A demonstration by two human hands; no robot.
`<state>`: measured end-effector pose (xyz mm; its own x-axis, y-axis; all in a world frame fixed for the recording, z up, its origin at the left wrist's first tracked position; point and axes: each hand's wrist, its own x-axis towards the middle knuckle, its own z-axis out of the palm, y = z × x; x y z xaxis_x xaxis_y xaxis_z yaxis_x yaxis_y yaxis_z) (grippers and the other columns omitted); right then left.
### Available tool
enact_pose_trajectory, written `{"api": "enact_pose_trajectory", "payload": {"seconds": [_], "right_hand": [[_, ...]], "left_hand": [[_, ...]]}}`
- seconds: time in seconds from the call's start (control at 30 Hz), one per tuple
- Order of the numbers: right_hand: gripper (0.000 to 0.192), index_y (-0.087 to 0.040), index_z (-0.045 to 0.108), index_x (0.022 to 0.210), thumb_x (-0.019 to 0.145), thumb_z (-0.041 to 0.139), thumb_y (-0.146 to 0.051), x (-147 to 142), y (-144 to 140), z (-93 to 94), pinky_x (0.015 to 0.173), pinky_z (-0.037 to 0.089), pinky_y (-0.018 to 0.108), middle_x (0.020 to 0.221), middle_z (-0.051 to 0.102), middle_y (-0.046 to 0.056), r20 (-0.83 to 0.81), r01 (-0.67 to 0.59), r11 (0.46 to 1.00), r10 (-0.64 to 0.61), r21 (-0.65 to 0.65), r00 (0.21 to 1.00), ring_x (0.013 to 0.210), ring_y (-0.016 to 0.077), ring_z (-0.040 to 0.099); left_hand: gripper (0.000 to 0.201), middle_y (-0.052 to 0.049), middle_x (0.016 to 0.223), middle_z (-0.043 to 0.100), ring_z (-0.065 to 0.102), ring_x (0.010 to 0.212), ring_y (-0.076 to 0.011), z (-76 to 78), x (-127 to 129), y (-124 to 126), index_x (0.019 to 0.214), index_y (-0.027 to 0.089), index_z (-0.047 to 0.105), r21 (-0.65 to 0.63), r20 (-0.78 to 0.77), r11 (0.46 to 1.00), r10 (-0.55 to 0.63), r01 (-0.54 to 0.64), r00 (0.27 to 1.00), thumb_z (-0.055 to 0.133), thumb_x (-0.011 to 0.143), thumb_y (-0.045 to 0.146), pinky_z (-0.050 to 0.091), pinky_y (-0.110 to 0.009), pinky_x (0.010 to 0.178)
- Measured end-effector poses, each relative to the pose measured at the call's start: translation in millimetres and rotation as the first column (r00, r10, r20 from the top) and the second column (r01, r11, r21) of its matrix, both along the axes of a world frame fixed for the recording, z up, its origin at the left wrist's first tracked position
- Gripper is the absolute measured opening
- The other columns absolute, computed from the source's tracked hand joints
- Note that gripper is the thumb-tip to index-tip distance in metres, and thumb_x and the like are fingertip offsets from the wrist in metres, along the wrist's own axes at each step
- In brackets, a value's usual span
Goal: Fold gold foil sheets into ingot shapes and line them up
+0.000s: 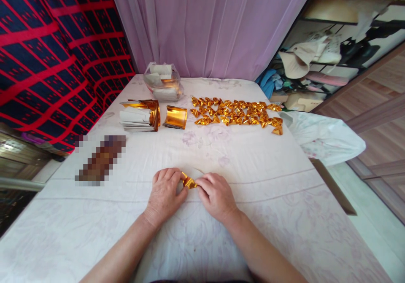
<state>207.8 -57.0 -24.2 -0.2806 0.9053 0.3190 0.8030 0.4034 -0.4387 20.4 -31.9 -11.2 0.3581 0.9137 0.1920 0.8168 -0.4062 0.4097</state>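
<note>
Between my two hands, near the front middle of the table, is a piece of folded gold foil paper (190,182). My left hand (166,192) pinches its left end, with the thumb underneath and the fingers curled over the top. The right end is gripped by my right hand (217,194) between thumb and forefinger. Further back lie rows of folded gold paper ingots (236,112). Left of them sits a small stack of gold foil sheets (176,117), then a larger stack of foil sheets (136,118) showing white backs.
A clear plastic bag (163,82) of more sheets stands at the back left. A pixelated brown object (103,160) lies on the left. The patterned tablecloth (268,232) covers the table. Beyond its right edge are a white bag (329,137) and a cluttered shelf (335,70).
</note>
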Motion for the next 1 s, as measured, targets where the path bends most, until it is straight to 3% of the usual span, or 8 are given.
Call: {"api": "enact_pose_trajectory", "payload": {"seconds": [0.23, 0.43, 1.0], "right_hand": [[0.014, -0.023, 0.070, 0.097, 0.086, 0.061, -0.018, -2, -1, 1.0, 0.076, 0.041, 0.032, 0.088, 0.063, 0.004, 0.076, -0.001, 1.000, 0.000, 0.012, 0.997, 0.083, 0.0182, 0.056], [0.013, -0.024, 0.070, 0.096, 0.089, 0.060, -0.020, -1, -1, 0.9, 0.077, 0.043, 0.032, 0.089, 0.064, 0.004, 0.074, 0.008, 1.000, -0.007, -0.012, 0.997, 0.084, 0.0187, 0.057], [0.014, -0.023, 0.070, 0.095, 0.086, 0.061, -0.018, 1, 1, 1.3, 0.080, 0.045, 0.032, 0.092, 0.064, 0.004, 0.020, -0.007, 0.999, 0.008, -0.047, 1.000, 0.086, 0.0185, 0.058]], "left_hand": [[0.014, -0.006, 0.122, 0.065, 0.055, 0.112, -0.0256, -2.5, -7, -1, 0.096, 0.023, 0.063, 0.024, 0.028, 0.998, -0.056, 0.055, 0.998, 0.061, 0.082, 0.024, 0.038, -0.045, 0.097], [0.036, -0.004, 0.127, 0.064, 0.051, 0.121, -0.0259, -0.9, -20, 5, 0.109, 0.025, 0.063, -0.018, 0.011, 0.979, -0.203, 0.204, 0.979, 0.055, 0.077, 0.011, 0.033, -0.049, 0.104], [0.020, -0.004, 0.108, 0.067, 0.058, 0.100, -0.0212, -1.2, -21, 10, 0.106, 0.028, 0.070, 0.039, 0.002, 0.971, -0.236, 0.236, 0.972, 0.061, 0.088, 0.025, 0.037, -0.043, 0.095]]}}
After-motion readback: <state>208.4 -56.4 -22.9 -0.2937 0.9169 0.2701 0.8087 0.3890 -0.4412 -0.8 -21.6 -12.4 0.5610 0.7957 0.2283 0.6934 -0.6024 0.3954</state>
